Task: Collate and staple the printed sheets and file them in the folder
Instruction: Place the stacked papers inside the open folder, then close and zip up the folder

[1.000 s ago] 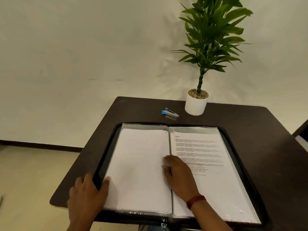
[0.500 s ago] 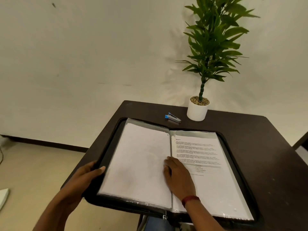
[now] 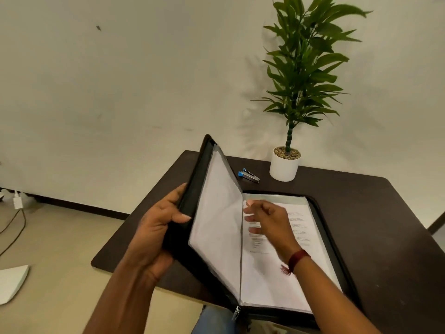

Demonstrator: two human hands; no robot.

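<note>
A black zip folder lies on the dark table, its left cover raised steeply. My left hand grips that cover's outer edge, thumb on the inside. Clear sleeves with white sheets line the raised half. The printed sheets lie in the flat right half. My right hand hovers just above the printed page near the spine, fingers loosely curled, holding nothing; it is blurred. A small blue and silver stapler rests on the table behind the folder.
A potted plant in a white pot stands at the table's back edge, right of the stapler. A white sheet lies on the floor at the left. Cables and a plug sit by the wall.
My left hand has lifted the folder's left cover from flat to steeply raised. My right hand has come off the page and moved up along the spine.
</note>
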